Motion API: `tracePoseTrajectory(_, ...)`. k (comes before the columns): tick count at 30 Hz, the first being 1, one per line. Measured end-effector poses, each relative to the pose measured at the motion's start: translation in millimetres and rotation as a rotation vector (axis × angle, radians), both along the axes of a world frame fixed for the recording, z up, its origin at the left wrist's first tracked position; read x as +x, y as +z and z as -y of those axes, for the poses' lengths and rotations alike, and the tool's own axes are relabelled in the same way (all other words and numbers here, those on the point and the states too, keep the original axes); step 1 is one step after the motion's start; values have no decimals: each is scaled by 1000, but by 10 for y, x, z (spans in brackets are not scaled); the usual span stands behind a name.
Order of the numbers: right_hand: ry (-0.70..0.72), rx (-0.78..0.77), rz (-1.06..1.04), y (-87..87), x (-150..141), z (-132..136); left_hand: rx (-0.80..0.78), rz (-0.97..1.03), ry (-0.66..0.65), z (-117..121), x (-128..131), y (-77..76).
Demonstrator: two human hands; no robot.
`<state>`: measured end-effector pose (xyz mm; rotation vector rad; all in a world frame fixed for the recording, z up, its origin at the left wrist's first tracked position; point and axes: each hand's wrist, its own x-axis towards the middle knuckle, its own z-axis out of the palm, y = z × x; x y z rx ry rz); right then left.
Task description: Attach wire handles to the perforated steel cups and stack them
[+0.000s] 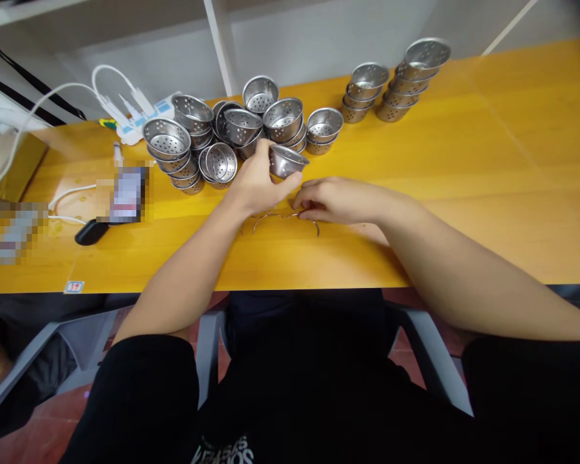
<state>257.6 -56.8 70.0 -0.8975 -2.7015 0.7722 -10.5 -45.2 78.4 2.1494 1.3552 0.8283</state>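
Note:
My left hand (257,182) grips a small perforated steel cup (286,161), tilted on its side just above the yellow table (464,180). My right hand (336,200) rests on the table beside it, fingers pinched on thin curved wire handles (280,219) lying under both hands. A heap of several more steel cups (232,132) sits directly behind my left hand.
Two neat stacks of steel cups (396,84) stand at the back right. A white power strip with cables (125,116) lies at the back left. A black object (91,232) and blurred items sit at the left. The table's front edge runs near my lap.

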Motion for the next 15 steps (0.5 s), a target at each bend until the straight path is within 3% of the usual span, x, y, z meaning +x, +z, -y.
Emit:
tracePoseTrajectory(9,8,150,-157,-166,-194,93,249,232,10,-309,-81,-300)
tracePoseTrajectory(15,-53,247,-57,-276,-470,185,284,244,-38,-406,-50,-479)
